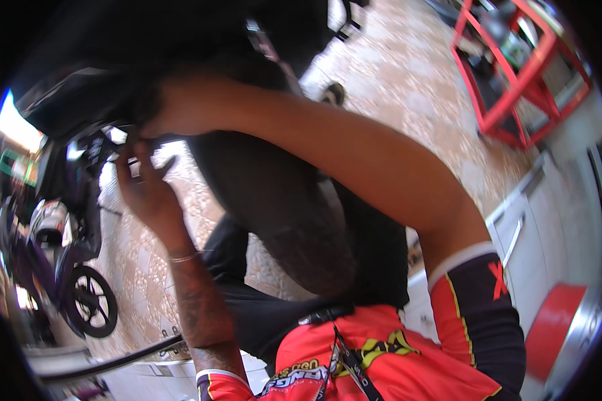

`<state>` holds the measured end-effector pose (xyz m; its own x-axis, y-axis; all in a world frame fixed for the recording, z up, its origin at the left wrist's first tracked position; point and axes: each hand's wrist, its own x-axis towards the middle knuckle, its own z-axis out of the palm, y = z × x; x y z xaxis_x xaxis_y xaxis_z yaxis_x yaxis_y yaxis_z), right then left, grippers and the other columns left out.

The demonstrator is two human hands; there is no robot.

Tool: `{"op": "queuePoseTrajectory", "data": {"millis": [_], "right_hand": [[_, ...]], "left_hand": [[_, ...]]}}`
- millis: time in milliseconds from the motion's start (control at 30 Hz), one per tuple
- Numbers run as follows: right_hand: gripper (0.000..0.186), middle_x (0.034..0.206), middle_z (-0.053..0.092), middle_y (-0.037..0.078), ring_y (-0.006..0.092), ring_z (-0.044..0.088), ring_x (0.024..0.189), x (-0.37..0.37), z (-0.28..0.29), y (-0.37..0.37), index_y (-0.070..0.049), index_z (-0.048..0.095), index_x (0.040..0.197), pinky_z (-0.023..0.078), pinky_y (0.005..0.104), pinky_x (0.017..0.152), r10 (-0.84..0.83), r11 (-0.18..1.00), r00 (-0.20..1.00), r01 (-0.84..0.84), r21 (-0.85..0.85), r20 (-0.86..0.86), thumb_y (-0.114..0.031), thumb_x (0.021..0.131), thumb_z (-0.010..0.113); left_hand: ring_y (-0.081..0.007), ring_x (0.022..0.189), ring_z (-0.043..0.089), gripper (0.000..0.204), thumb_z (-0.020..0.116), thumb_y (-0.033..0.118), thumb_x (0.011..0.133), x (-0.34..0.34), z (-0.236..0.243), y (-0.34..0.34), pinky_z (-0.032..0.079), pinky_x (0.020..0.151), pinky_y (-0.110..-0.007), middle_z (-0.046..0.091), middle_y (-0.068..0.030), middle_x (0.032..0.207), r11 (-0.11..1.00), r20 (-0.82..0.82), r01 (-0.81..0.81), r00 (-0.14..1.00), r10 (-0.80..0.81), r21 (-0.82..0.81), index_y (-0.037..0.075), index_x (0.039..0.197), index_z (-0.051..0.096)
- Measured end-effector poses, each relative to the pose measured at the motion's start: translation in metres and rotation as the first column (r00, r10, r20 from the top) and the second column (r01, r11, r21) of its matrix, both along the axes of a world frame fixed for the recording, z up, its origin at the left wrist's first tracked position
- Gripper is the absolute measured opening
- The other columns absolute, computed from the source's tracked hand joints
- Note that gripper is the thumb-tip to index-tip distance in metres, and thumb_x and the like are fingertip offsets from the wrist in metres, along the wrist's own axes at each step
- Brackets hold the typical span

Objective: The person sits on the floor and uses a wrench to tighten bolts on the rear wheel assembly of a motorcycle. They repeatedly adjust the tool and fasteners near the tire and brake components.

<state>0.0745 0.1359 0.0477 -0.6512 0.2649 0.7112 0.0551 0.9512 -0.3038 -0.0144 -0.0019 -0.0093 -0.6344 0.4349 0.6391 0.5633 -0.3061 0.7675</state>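
Observation:
A large dark body, its shape mostly lost in shadow, fills the upper left; a glossy dark panel (pixel 67 100) curves along its lower side. My left hand (pixel 147 190) reaches up to the underside of this panel, fingers stretched and thumb apart, with nothing I can make out between them. My right hand (pixel 184 107) comes across from the right and lies against the dark body just above the left one. Its fingers vanish in shadow, so whatever they touch is hidden. Both hands are slightly blurred.
A motorcycle with a black front wheel (pixel 92 301) stands at the left. Upper right is a red metal frame (pixel 518 113) holding assorted items. White cabinets (pixel 535 227) and a red and silver round object (pixel 558 327) are at the right. My bent leg (pixel 274 207) is below the hands.

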Motion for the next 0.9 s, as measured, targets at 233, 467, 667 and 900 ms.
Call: {"op": "queuePoseTrajectory", "data": {"millis": [233, 467, 667, 900], "right_hand": [[0.042, 0.099, 0.078, 0.013, 0.0315, 0.074, 0.096, 0.150, 0.003, 0.021, -0.008, 0.078, 0.106, 0.058, 0.0392, 0.085, -0.011, 0.990, 0.992, -0.007, 0.140, 0.122, -0.045, 0.087, 0.075], [0.038, 0.101, 0.079, 0.012, 0.0245, 0.074, 0.090, 0.386, -0.158, 0.033, -0.006, 0.078, 0.109, 0.057, 0.0370, 0.084, -0.508, 0.563, 0.791, 0.604, -0.564, 0.339, -0.040, 0.091, 0.073], [0.031, 0.108, 0.075, 0.020, 0.0335, 0.072, 0.100, 0.438, -0.419, -0.059, -0.006, 0.073, 0.109, 0.057, 0.0432, 0.091, -0.358, 0.130, 0.452, 0.891, -0.436, 0.817, -0.024, 0.085, 0.081], [0.028, 0.111, 0.067, 0.021, 0.0419, 0.067, 0.105, 0.405, -0.499, -0.158, -0.007, 0.069, 0.113, 0.054, 0.0494, 0.091, -0.633, 0.098, 0.429, 0.870, -0.484, 0.644, -0.016, 0.087, 0.069]], "left_hand": [[-0.0208, 0.099, 0.070, 0.028, 0.062, 0.017, 0.105, -0.005, 0.000, 0.004, 0.068, 0.073, -0.034, 0.069, -0.0175, 0.118, 0.997, -0.031, 0.063, 0.998, -0.062, 0.054, -0.004, 0.123, 0.063], [-0.0283, 0.097, 0.071, 0.031, 0.064, 0.013, 0.103, -0.019, -0.003, 0.012, 0.067, 0.081, -0.036, 0.067, -0.0223, 0.120, 0.993, -0.003, 0.076, 0.997, -0.076, 0.094, -0.010, 0.122, 0.058], [-0.0280, 0.102, 0.070, 0.028, 0.061, 0.014, 0.105, -0.020, -0.005, 0.011, 0.067, 0.086, -0.040, 0.067, -0.0228, 0.118, 0.994, -0.046, 0.106, 0.994, -0.104, 0.042, -0.008, 0.121, 0.058], [-0.0315, 0.108, 0.067, 0.038, 0.063, 0.019, 0.104, -0.004, 0.008, 0.010, 0.064, 0.088, -0.039, 0.064, -0.0230, 0.124, 1.000, -0.030, 0.015, 0.999, -0.015, -0.003, -0.010, 0.126, 0.057]]}}
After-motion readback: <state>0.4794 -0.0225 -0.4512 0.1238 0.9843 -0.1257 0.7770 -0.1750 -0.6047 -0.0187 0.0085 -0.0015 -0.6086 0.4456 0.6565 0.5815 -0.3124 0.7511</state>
